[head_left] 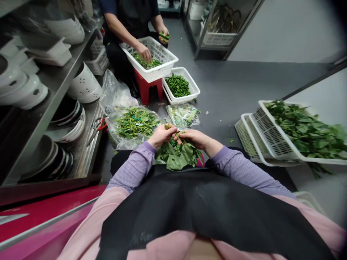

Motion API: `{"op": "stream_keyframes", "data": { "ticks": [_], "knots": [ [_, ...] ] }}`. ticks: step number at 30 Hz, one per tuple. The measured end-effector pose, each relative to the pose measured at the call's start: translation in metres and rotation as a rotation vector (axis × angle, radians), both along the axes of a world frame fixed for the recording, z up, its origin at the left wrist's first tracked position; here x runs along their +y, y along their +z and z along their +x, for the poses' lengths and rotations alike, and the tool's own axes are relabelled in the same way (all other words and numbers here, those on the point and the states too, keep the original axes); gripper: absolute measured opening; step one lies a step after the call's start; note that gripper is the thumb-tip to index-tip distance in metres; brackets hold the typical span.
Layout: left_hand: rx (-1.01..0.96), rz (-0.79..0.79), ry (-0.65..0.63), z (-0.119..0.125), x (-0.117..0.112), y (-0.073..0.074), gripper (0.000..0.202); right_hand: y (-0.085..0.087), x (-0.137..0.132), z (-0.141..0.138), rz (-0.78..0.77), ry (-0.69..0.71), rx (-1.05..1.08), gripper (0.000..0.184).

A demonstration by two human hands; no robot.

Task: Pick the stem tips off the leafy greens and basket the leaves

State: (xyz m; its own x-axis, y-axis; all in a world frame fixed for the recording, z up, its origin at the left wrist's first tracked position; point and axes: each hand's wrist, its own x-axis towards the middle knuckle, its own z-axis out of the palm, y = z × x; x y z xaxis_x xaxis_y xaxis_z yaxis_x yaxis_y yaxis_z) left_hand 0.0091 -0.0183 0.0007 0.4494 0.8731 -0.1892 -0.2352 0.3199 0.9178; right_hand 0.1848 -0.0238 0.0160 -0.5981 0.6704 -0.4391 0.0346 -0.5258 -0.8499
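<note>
My left hand and my right hand meet over my lap, fingers closed round the stems of a bunch of leafy greens. The leaves hang down from both hands onto my black apron. Just beyond my hands, a clear plastic bag holds a pile of cut green stems on the grey floor. A second plastic bag of greens lies to its right.
A white basket of leaves rests on stacked baskets at the right. Opposite me a seated person sorts green pods in a white basket on a red stool, with another basket of pods beside it. Metal shelves with dishes and scissors fill the left.
</note>
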Motion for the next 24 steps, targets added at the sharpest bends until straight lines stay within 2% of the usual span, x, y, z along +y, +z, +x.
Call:
{"op": "stream_keyframes", "data": {
  "ticks": [3,7,9,12,15,17,18,20,22,24],
  "knots": [
    [0.084,0.097,0.013,-0.002,0.000,0.003,0.036,-0.003,0.003,0.000,-0.016,-0.002,-0.021,0.025],
    [0.284,0.214,0.051,-0.001,0.000,0.003,0.032,-0.003,0.003,-0.003,0.050,0.024,-0.085,0.019],
    [0.387,0.280,0.111,0.003,-0.002,0.000,0.031,-0.004,0.002,-0.008,0.101,-0.005,-0.128,0.017],
    [0.532,0.465,0.268,0.008,-0.008,-0.001,0.026,-0.011,0.003,-0.016,0.165,-0.151,-0.189,0.016],
    [0.578,0.581,0.467,-0.008,-0.002,0.002,0.022,-0.025,0.009,-0.016,0.134,-0.371,-0.230,0.014],
    [0.563,0.505,0.672,-0.034,0.013,0.003,0.020,-0.033,0.014,-0.010,0.041,-0.465,-0.201,0.013],
    [0.566,0.430,0.782,-0.049,0.022,0.002,0.018,-0.034,0.015,-0.005,-0.018,-0.473,-0.159,0.012],
    [0.635,0.205,0.919,-0.078,0.041,-0.004,0.018,-0.032,0.017,0.003,-0.098,-0.448,-0.041,0.014],
    [0.643,-0.030,0.932,-0.094,0.053,-0.009,0.024,-0.025,0.017,0.010,-0.095,-0.424,0.060,0.020],
    [0.456,-0.163,0.825,-0.096,0.055,-0.010,0.024,-0.017,0.015,0.014,-0.038,-0.413,0.115,0.024]
  ]
}}
